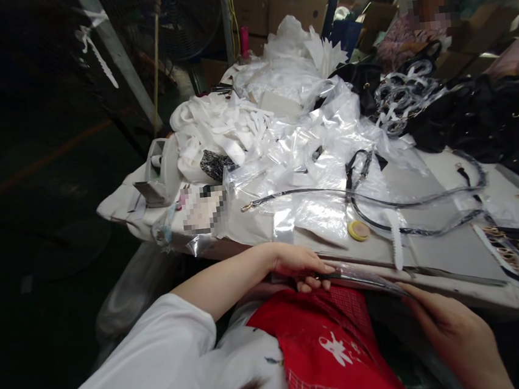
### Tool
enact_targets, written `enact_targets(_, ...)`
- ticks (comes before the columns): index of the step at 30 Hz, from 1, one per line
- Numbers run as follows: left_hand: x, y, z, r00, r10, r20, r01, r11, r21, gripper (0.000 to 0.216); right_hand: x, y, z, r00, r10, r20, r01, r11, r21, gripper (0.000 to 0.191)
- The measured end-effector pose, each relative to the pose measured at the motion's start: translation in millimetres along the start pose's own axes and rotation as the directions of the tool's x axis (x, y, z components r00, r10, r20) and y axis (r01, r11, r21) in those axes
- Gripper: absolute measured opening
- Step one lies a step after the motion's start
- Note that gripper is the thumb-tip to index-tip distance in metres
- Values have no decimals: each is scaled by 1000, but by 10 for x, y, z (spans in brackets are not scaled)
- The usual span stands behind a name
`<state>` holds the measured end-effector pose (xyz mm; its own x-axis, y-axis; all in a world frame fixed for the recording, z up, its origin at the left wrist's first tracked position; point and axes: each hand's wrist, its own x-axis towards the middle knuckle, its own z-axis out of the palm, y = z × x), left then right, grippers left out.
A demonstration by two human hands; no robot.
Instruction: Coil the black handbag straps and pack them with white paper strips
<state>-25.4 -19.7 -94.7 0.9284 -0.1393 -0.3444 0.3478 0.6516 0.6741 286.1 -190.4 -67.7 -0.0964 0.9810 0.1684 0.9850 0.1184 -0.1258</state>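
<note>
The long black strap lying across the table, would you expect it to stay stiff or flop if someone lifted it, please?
Probably floppy: the black strap lies in loose curves. Likely light, being thin. Its clear plastic sleeve may feel slippery, and its metal clasp would probably dangle.

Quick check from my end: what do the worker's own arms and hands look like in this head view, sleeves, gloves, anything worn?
Both hands are bare, no gloves. The left hand comes from a bare forearm; a loose white short sleeve covers the upper arm. The right hand shows only to the wrist, with no sleeve or cuff in view. No rings, watch or wristbands are visible on either. A red apron with a white mark covers the front.
</note>
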Motion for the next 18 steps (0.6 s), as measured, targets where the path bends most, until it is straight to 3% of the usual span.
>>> enact_targets(2, -11, 13, 72, 994, 24, 109, -12, 993, -115, 35, 10, -12, -20, 997, 16, -82, -16, 1000, 3, 39)
enact_targets(4, -3, 86, 154, 986, 113, 125, -70, 950, -303, 29, 44, -97, -18, 989, 63, -135, -56, 997, 56, 39)
enact_targets(6, 57, 226, 242, 961, 276, -13, -242, 820, -519, 26, 106, -279, 19, 989, 95, -109, -75, 982, 176, 35)
enact_targets(7, 114, 311, 287, 925, 358, -130, -363, 724, -586, 25, 148, -404, 44, 993, 97, -68, -77, 963, 258, 32)
enact_targets(9, 280, 473, 366, 797, 495, -345, -595, 549, -587, 23, 250, -685, 84, 997, 76, 27, -80, 898, 432, 29)
enact_targets(10, 380, 534, 396, 720, 552, -420, -689, 501, -524, 23, 305, -817, 88, 996, 67, 58, -87, 860, 503, 28)
enact_targets(12, 574, 587, 435, 548, 661, -512, -830, 506, -235, 25, 411, -1004, 52, 992, 94, 80, -123, 791, 599, 27)
enact_targets(14, 700, 553, 453, 404, 779, -479, -787, 563, 253, 28, 494, -1040, -35, 980, 164, 113, -197, 725, 660, 29)
enact_targets(15, 724, 516, 460, 376, 833, -406, -669, 547, 503, 29, 522, -1003, -86, 968, 210, 138, -246, 686, 685, 31)
enact_targets(16, 723, 475, 469, 391, 866, -313, -518, 488, 703, 28, 540, -938, -138, 953, 256, 164, -295, 651, 699, 34)
enact_targets(18, 663, 402, 500, 499, 854, -145, -239, 296, 925, 26, 554, -768, -224, 926, 320, 202, -368, 637, 678, 38)
